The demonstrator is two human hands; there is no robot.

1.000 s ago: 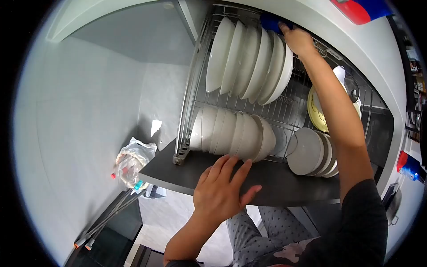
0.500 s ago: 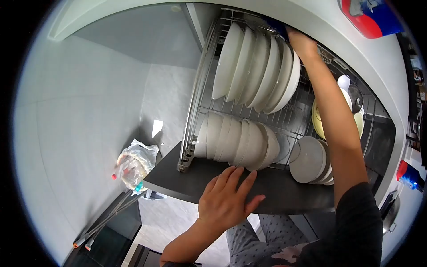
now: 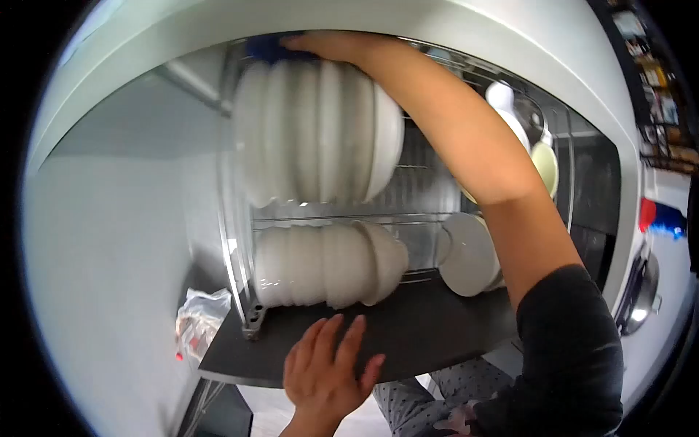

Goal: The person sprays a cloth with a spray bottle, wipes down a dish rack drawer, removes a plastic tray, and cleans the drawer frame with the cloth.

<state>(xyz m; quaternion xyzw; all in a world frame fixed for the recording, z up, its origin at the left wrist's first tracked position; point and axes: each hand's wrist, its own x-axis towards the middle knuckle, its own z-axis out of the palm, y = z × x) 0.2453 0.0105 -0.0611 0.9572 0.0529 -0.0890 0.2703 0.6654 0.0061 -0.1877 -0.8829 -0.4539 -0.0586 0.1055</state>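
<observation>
My right hand (image 3: pixel 314 45) reaches deep to the back of the dish rack (image 3: pixel 408 217), closed on a blue cloth (image 3: pixel 263 48) behind the row of large white plates (image 3: pixel 331 131). Part of the fingers is hidden by the cloth and plates. My left hand (image 3: pixel 326 371) is open, fingers spread, over the dark front panel (image 3: pixel 429 317), just short of the stacked white bowls (image 3: pixel 306 266). It holds nothing. The plates and bowls stand on edge and look blurred.
Small white dishes (image 3: pixel 466 255) stand at the right of the rack. A white spoon (image 3: pixel 499 95) and a pale yellow bowl (image 3: pixel 545 169) sit beyond my right forearm. A plastic bag (image 3: pixel 204 320) lies at lower left; a pan (image 3: pixel 641 291) is at far right.
My right hand has moved left along the back of the rack with the blue cloth. The view has shifted, and my left hand now sits farther from the bowls.
</observation>
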